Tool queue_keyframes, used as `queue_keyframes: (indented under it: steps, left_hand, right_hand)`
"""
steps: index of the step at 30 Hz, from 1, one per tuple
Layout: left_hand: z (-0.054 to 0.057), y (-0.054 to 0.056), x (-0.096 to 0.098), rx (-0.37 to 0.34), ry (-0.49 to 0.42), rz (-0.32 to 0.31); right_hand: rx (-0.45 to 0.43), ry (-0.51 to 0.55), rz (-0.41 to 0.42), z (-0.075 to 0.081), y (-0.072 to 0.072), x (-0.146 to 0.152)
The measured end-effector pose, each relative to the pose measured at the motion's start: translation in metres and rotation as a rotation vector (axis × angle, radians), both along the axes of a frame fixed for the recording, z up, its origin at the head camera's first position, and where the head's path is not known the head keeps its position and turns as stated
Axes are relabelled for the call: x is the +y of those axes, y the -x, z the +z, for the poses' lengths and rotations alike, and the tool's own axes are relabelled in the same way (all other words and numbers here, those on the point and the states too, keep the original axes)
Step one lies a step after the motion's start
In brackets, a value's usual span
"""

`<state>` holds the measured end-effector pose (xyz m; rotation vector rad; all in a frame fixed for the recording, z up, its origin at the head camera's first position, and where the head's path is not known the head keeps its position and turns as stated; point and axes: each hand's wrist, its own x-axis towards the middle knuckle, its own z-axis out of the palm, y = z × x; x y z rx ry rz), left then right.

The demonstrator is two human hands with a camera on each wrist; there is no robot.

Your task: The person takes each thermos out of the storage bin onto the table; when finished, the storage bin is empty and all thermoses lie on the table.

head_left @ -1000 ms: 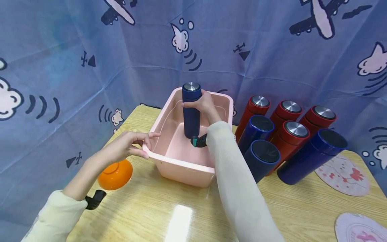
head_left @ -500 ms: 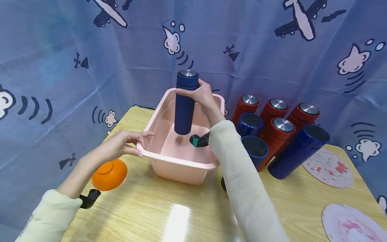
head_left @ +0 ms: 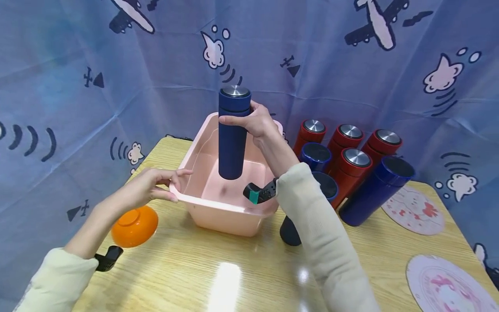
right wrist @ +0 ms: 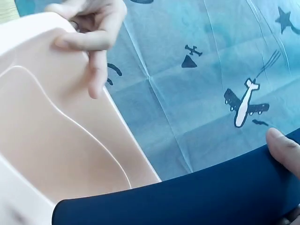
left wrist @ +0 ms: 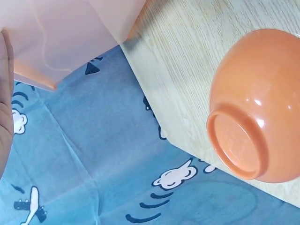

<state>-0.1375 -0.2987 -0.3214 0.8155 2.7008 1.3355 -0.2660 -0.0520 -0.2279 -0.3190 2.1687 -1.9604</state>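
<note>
A dark blue thermos (head_left: 232, 143) with a silver-topped lid is upright in my right hand (head_left: 259, 122), which grips it near the top. Its lower end hangs over the inside of a pink plastic basin (head_left: 220, 206), apart from the floor of it. My left hand (head_left: 153, 188) pinches the basin's near left corner between thumb and fingers. The right wrist view shows the thermos body (right wrist: 187, 187) with my right thumb across it, and the left hand (right wrist: 96, 33) at the basin rim. Only an edge of the left hand (left wrist: 5, 103) enters the left wrist view.
Red thermoses (head_left: 352, 162) and blue ones (head_left: 374, 190) stand grouped right of the basin; my right sleeve partly hides some. An orange bowl (head_left: 134, 227) lies upside down under my left forearm. Two round patterned mats (head_left: 448, 284) lie at the right. A blue curtain (head_left: 175, 52) hangs behind.
The right hand has lifted the blue thermos off the basin's floor and brought it nearer to me. The left hand keeps its hold on the rim. The whole view has shifted slightly.
</note>
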Motion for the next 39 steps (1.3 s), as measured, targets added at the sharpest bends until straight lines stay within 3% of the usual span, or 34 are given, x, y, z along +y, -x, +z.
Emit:
queue_keyframes:
  steps: [5,14,23,39]
  left_hand:
    - [0.0,0.0,0.0,0.015,-0.012,-0.007]
    - [-0.001,0.0,0.002,0.038,-0.025,-0.021]
    - [0.0,-0.002,0.002,0.011,-0.019,-0.014]
    - [-0.002,-0.001,0.0,0.017,-0.024,-0.017]
  right_hand:
    - [0.015,0.017,0.014,0.005,-0.011,0.007]
    - [0.119,-0.027,0.062,0.021,-0.03,0.026]
    - [0.244,-0.03,0.118,0.04,-0.048,0.047]
    - [0.345,-0.041,0.088,0.064,-0.076,0.084]
